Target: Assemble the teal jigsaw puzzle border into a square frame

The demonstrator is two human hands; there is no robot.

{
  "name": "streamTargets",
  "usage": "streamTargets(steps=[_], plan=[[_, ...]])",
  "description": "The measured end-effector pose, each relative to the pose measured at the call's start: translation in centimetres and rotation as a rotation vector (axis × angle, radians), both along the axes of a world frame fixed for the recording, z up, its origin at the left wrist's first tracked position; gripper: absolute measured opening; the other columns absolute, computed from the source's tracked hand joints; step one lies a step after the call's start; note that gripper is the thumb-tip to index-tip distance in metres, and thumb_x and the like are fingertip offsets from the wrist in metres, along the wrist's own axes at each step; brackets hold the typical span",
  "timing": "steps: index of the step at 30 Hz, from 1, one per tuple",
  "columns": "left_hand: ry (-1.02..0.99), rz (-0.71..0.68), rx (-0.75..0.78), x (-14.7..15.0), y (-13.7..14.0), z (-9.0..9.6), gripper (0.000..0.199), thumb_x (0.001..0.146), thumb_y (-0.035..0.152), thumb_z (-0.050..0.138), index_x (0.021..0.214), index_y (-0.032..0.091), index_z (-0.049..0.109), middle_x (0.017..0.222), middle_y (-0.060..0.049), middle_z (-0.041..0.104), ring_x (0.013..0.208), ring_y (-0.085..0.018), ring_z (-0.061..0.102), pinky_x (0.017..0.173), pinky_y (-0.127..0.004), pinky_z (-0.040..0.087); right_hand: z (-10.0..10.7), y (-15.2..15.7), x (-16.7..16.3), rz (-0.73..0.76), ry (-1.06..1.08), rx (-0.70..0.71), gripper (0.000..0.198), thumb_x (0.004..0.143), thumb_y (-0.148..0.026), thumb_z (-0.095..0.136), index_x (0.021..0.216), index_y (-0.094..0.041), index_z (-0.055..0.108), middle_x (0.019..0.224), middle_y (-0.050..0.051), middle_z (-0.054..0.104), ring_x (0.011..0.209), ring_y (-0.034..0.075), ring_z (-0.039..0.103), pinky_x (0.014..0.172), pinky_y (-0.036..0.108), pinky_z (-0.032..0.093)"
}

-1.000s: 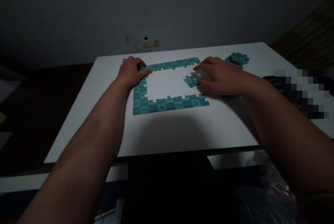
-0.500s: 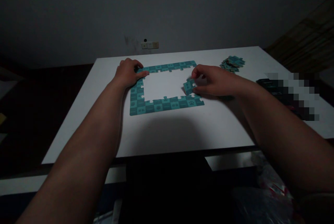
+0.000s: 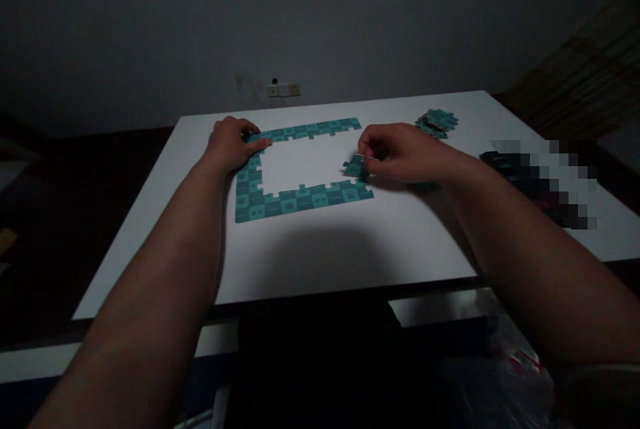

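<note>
A teal jigsaw border with checkered squares and small prints lies on the white table, joined along its far, left and near sides. Its right side is open. My left hand rests on the far left corner, thumb and forefinger apart, the thumb lying on the border and the other fingers curled. Between the thumb and fingers of my right hand is a loose teal puzzle piece, tilted and partly hidden by the fingertips. It is just above the right end of the near strip.
A pile of puzzle pieces sits at the far right of the table. Another teal piece lies partly under my right wrist. Farther right is a dark, partly blurred-out item. Behind the table stands a wall with sockets.
The puzzle piece in my right hand has turned and tipped flatter, nearer the end of the near strip. My left hand stays on the corner. The whole view has shifted slightly.
</note>
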State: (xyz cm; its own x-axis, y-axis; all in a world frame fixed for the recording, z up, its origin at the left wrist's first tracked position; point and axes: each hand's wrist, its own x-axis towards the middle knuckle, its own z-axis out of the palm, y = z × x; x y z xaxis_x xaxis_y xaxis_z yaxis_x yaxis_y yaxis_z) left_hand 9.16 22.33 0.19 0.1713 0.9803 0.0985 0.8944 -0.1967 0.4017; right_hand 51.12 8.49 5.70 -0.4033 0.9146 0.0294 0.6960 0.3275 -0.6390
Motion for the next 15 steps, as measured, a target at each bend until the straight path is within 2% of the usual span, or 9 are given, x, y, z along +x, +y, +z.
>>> streamTargets(steps=[6, 13, 15], plan=[[0.007, 0.018, -0.003, 0.2, -0.4, 0.5, 0.048, 0.103, 0.065, 0.094, 0.138, 0.032, 0.094, 0.143, -0.015, 0.084, 0.137, -0.043, 0.074, 0.129, -0.06, 0.058, 0.2, 0.0, 0.0, 0.0, -0.019, 0.018, 0.039, 0.093, -0.038, 0.096, 0.13, -0.028, 0.089, 0.107, 0.006, 0.089, 0.097, 0.031, 0.08, 0.088, 0.041, 0.062], [0.03, 0.002, 0.017, 0.2, -0.2, 0.2, 0.051, 0.106, 0.064, 0.093, 0.142, 0.028, 0.094, 0.147, -0.017, 0.085, 0.136, -0.042, 0.074, 0.131, -0.061, 0.058, 1.0, -0.3, 0.0, 0.085, -0.141, -0.027, 0.058, 0.091, -0.037, 0.092, 0.147, -0.024, 0.096, 0.11, 0.009, 0.095, 0.099, 0.034, 0.084, 0.096, 0.043, 0.064], [0.022, 0.0, 0.023, -0.1, 0.0, -0.1, 0.05, 0.106, 0.064, 0.093, 0.142, 0.028, 0.095, 0.146, -0.017, 0.085, 0.135, -0.041, 0.074, 0.13, -0.061, 0.058, 1.0, -0.3, 0.1, 0.092, -0.133, -0.031, 0.057, 0.092, -0.04, 0.092, 0.147, -0.026, 0.097, 0.112, 0.009, 0.096, 0.099, 0.034, 0.085, 0.097, 0.044, 0.065]])
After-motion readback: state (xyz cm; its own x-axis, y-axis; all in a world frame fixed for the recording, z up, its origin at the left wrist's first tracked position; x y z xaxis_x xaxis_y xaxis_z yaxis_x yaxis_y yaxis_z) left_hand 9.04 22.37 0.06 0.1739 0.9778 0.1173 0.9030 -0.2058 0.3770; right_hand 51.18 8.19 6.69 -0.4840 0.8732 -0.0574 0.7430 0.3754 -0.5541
